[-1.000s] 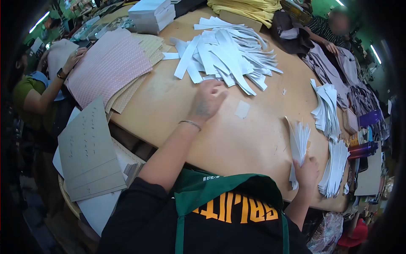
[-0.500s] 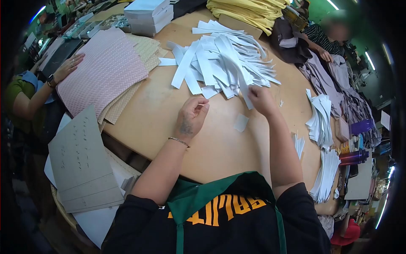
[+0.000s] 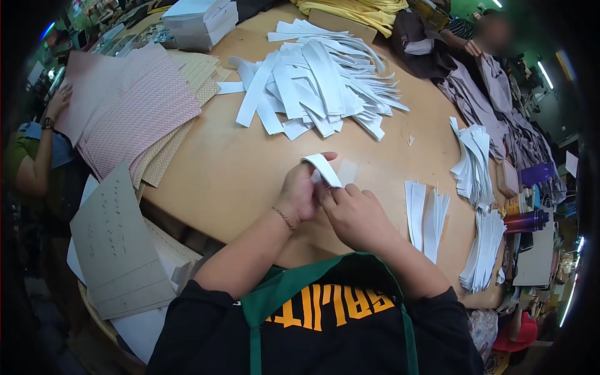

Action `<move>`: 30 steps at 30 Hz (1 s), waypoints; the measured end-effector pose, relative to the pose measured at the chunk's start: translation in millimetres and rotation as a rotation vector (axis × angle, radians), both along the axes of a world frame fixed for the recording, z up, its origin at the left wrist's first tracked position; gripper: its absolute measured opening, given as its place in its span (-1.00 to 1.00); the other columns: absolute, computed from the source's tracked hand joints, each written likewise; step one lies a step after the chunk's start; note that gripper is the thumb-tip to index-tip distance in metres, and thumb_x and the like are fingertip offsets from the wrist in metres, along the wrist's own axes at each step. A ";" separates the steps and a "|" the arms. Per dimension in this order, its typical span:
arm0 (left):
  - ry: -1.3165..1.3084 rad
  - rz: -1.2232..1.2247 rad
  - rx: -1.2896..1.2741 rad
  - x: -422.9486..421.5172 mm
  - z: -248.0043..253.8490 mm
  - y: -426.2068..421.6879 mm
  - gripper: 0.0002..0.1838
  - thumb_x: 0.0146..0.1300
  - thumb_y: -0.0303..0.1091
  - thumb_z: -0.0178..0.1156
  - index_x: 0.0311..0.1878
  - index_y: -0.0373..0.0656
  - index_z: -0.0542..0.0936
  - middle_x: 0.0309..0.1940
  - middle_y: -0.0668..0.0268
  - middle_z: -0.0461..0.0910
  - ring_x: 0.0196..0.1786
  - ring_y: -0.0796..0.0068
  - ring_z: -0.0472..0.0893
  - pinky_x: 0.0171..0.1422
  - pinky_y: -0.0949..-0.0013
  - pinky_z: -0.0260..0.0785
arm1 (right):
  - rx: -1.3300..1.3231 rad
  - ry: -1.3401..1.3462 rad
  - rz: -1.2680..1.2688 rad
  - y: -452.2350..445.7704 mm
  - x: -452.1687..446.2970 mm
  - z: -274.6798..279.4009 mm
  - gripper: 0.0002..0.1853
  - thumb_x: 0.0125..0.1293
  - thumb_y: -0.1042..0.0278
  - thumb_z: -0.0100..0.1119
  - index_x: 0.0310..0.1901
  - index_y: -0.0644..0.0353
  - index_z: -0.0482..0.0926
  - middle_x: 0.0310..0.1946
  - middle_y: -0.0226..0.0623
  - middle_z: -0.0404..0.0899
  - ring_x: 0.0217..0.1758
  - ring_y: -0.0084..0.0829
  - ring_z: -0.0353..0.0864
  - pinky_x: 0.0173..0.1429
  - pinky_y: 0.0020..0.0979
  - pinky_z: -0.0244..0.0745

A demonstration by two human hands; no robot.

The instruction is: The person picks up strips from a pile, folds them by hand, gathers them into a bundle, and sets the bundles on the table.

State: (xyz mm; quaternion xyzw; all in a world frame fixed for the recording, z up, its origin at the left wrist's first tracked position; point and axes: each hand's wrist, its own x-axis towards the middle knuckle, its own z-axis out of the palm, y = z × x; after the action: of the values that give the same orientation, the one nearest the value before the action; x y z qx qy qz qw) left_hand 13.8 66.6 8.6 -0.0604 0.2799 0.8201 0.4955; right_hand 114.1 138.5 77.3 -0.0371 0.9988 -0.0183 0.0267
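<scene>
Near the table's front edge, my left hand point(image 3: 301, 192) and my right hand point(image 3: 357, 215) meet around one white strip point(image 3: 324, 170). The strip bends in an arc over the left fingers, and its lower end is pinched by the right fingers. Just behind the hands a small pale square point(image 3: 347, 172) lies on the table. Farther back is a large loose pile of white strips point(image 3: 312, 84). To the right of my hands, a small fanned bundle of strips point(image 3: 432, 222) lies beside a separate strip point(image 3: 414, 209).
Two more strip bundles point(image 3: 473, 162) point(image 3: 484, 250) lie along the table's point(image 3: 250, 169) right side. Pink textured sheets point(image 3: 140, 100) and a grey board point(image 3: 122, 237) are at left. A co-worker's hand point(image 3: 59, 103) touches the sheets; another person point(image 3: 465, 40) handles grey cloth point(image 3: 481, 106).
My right hand left the small bundle, took a strip from the pile and brought it to my left hand, which moved nearer me. The left co-worker's hand has shifted, and a pink sheet there is raised.
</scene>
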 end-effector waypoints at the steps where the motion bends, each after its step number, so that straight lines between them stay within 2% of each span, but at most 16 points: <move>1: -0.097 0.033 0.064 -2.9 -0.9 -7.2 -0.64 0.30 -0.16 -0.25 -0.03 -0.24 0.30 -0.58 0.40 0.33 -0.65 0.63 0.23 -0.51 0.55 0.16 | -0.118 0.002 0.076 3.4 -1.5 4.7 -0.74 0.04 0.34 0.07 -0.19 0.18 0.48 -0.40 -0.26 0.45 -0.30 -0.30 0.47 -0.27 -0.34 0.39; 2: -0.012 0.038 0.058 -8.9 0.2 -15.9 -0.56 0.30 -0.03 -0.32 -0.11 -0.23 0.34 -0.70 0.44 0.19 -0.69 0.67 0.14 -0.57 0.58 0.06 | -0.236 0.003 0.154 12.5 -5.5 10.0 -0.74 0.03 0.31 0.12 -0.21 0.18 0.50 -0.40 -0.28 0.45 -0.31 -0.32 0.48 -0.28 -0.37 0.39; 3: -0.024 0.086 0.101 -18.7 1.2 -23.5 -0.54 0.29 0.00 -0.32 -0.13 -0.24 0.34 -0.71 0.45 0.16 -0.70 0.68 0.11 -0.59 0.58 0.03 | -0.355 0.004 0.231 21.6 -11.4 16.7 -0.73 0.01 0.28 0.17 -0.23 0.17 0.51 -0.40 -0.29 0.46 -0.33 -0.34 0.48 -0.29 -0.39 0.39; 4: -0.036 0.132 0.143 -29.7 1.7 -30.4 -0.52 0.28 0.03 -0.32 -0.15 -0.24 0.35 -0.72 0.45 0.14 -0.71 0.69 0.08 -0.61 0.59 -0.01 | -0.622 -0.005 0.037 30.0 -21.4 27.6 -0.71 -0.06 0.25 0.27 -0.29 0.19 0.54 -0.44 -0.31 0.48 -0.40 -0.39 0.48 -0.31 -0.44 0.39; 5: -0.048 0.178 0.188 -36.6 1.7 -36.0 -0.50 0.27 0.05 -0.32 -0.18 -0.24 0.35 -0.73 0.46 0.12 -0.73 0.69 0.05 -0.63 0.59 -0.04 | -0.615 0.144 -0.055 44.1 -43.3 25.5 -0.74 -0.06 0.32 0.27 -0.31 0.22 0.54 -0.49 -0.28 0.49 -0.47 -0.42 0.48 -0.33 -0.46 0.38; 6: 0.028 0.189 0.214 -40.9 -1.4 -39.8 -0.50 0.27 0.06 -0.31 -0.17 -0.24 0.35 -0.74 0.46 0.10 -0.73 0.70 0.05 -0.64 0.60 -0.05 | -0.614 0.280 -0.118 60.1 -72.5 18.2 -0.71 0.02 0.17 0.18 -0.29 0.19 0.55 -0.46 -0.22 0.52 -0.42 -0.32 0.52 -0.30 -0.40 0.40; 7: 0.109 0.198 0.243 -46.9 -6.9 -41.1 -0.50 0.26 0.06 -0.31 -0.16 -0.24 0.35 -0.74 0.46 0.09 -0.73 0.70 0.04 -0.64 0.61 -0.05 | -0.638 0.287 -0.302 68.0 -99.6 16.6 -0.67 0.01 0.15 0.19 -0.29 0.25 0.54 -0.42 -0.17 0.54 -0.42 -0.28 0.52 -0.29 -0.39 0.40; 8: 0.191 0.206 0.274 -53.2 -9.8 -40.3 -0.50 0.26 0.06 -0.30 -0.16 -0.24 0.35 -0.75 0.46 0.08 -0.73 0.71 0.04 -0.65 0.61 -0.05 | -0.603 0.310 -0.395 81.2 -125.4 0.7 -0.61 0.00 0.10 0.19 -0.28 0.30 0.53 -0.39 -0.11 0.54 -0.38 -0.24 0.53 -0.26 -0.38 0.40; 10: 0.191 0.200 0.224 -56.8 -11.3 -40.5 -0.48 0.25 0.08 -0.31 -0.17 -0.25 0.35 -0.77 0.46 0.06 -0.74 0.70 0.02 -0.66 0.61 -0.08 | -0.463 0.334 -0.503 94.9 -162.6 -24.8 -0.51 -0.07 0.01 0.26 -0.25 0.30 0.53 -0.39 -0.11 0.55 -0.32 -0.28 0.55 -0.22 -0.38 0.42; 13: 0.166 0.224 0.188 -60.0 -6.8 -44.2 -0.50 0.24 0.05 -0.29 -0.19 -0.26 0.37 -0.77 0.46 0.06 -0.75 0.70 0.02 -0.68 0.60 -0.09 | -0.315 0.252 -0.490 102.3 -182.2 -29.5 -0.54 -0.10 0.08 0.26 -0.23 0.28 0.52 -0.35 -0.06 0.53 -0.26 -0.17 0.52 -0.15 -0.33 0.40; 17: 0.121 0.193 0.231 -60.3 -9.6 -42.4 -0.53 0.22 0.02 -0.25 -0.19 -0.26 0.37 -0.76 0.46 0.09 -0.74 0.69 0.03 -0.67 0.60 -0.07 | -0.503 0.134 -0.475 122.2 -184.7 -24.7 -0.63 0.00 0.21 0.19 -0.21 0.31 0.53 -0.39 -0.11 0.56 -0.32 -0.28 0.55 -0.22 -0.40 0.40; 18: 0.118 0.182 0.223 -59.8 -6.8 -39.8 -0.53 0.22 0.02 -0.25 -0.19 -0.26 0.37 -0.76 0.46 0.10 -0.74 0.69 0.04 -0.66 0.60 -0.06 | -0.576 0.162 -0.470 124.6 -181.6 -26.2 -0.71 0.05 0.32 0.13 -0.20 0.31 0.53 -0.38 -0.10 0.56 -0.32 -0.30 0.55 -0.23 -0.42 0.39; 21: 0.110 0.159 0.198 -57.8 -6.8 -35.0 -0.53 0.22 0.02 -0.23 -0.19 -0.26 0.37 -0.75 0.46 0.12 -0.74 0.69 0.05 -0.66 0.60 -0.04 | -0.456 0.307 -0.442 128.7 -175.1 -29.0 -0.74 0.08 0.35 0.09 -0.20 0.29 0.53 -0.36 -0.07 0.55 -0.31 -0.28 0.55 -0.21 -0.43 0.38; 25: 0.107 0.170 0.161 -56.8 -7.1 -36.5 -0.54 0.21 0.00 -0.22 -0.18 -0.27 0.37 -0.73 0.45 0.13 -0.74 0.70 0.06 -0.65 0.59 -0.03 | -0.319 0.562 -0.244 108.4 -160.9 -27.3 -0.80 0.06 0.43 0.01 -0.25 0.26 0.52 -0.41 -0.07 0.49 -0.35 -0.17 0.49 -0.25 -0.33 0.38; 27: 0.138 0.155 0.193 -58.2 -14.9 -35.9 -0.51 0.21 0.04 -0.22 -0.15 -0.26 0.38 -0.69 0.44 0.20 -0.70 0.68 0.13 -0.62 0.58 0.01 | -0.226 0.611 -0.161 90.8 -149.6 -18.8 -0.80 0.02 0.49 -0.06 -0.30 0.26 0.51 -0.50 -0.08 0.42 -0.41 -0.08 0.44 -0.31 -0.24 0.36; 30: 0.135 0.200 0.113 -55.9 -14.2 -30.7 -0.47 0.19 0.10 -0.20 -0.10 -0.23 0.39 -0.57 0.39 0.35 -0.60 0.62 0.28 -0.53 0.56 0.11 | -0.232 0.608 -0.026 49.8 -124.2 -5.5 -0.78 -0.01 0.52 -0.06 -0.26 0.23 0.47 -0.51 -0.13 0.36 -0.43 -0.13 0.41 -0.35 -0.23 0.35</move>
State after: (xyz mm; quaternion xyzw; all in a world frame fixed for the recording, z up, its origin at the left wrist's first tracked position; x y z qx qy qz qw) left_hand -42.1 35.9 -5.7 -0.0047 0.2585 0.8819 0.3941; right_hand -10.0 188.3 71.8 -0.0308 0.9527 -0.1203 -0.2773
